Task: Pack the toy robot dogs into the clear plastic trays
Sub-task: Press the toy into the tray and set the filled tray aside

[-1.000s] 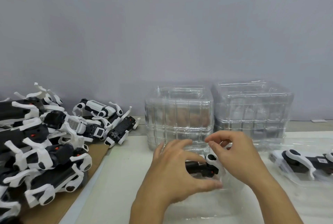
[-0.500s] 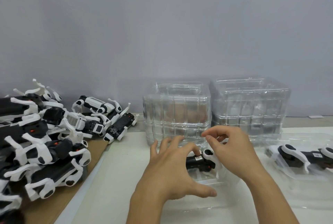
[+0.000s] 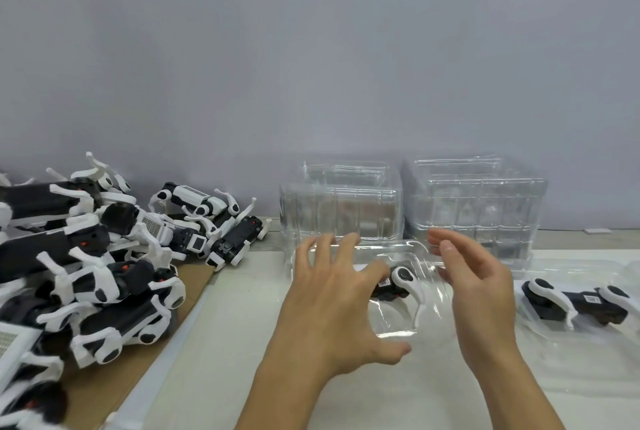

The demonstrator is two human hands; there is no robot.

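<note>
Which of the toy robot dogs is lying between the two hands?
The toy robot dog in the front clear tray, between left hand and right hand; the others lie far left or far right.

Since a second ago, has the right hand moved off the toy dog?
Yes. The right hand has lifted right, away from the toy dog, judged against the stacked clear trays behind it.
</note>
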